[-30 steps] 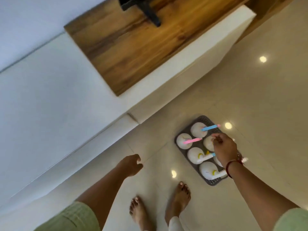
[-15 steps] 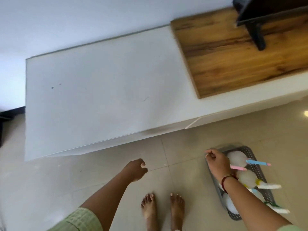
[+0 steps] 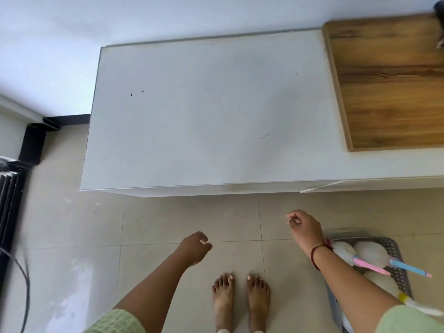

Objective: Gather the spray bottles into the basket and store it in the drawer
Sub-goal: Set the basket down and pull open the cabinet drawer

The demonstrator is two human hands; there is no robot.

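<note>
A grey perforated basket (image 3: 397,255) stands on the tiled floor at the lower right, partly behind my right forearm. Several white spray bottles (image 3: 370,252) fill it, with pink, blue and yellow nozzles pointing right. My right hand (image 3: 304,225) hovers left of the basket, off it, fingers loosely curled around nothing. My left hand (image 3: 195,247) hangs over the floor near the middle, fingers curled and holding nothing. Directly ahead is a low white cabinet (image 3: 211,116); its front edge (image 3: 216,187) is just beyond both hands, and no open drawer shows.
A wooden board (image 3: 389,85) lies on the cabinet's right part. My bare feet (image 3: 240,299) stand on the tiles between my arms. A black frame and cables (image 3: 12,212) sit at the left edge.
The view swung left, bringing the white cabinet to the centre. My right hand left the basket rim and moved up and left. My left hand stayed curled over the floor.
</note>
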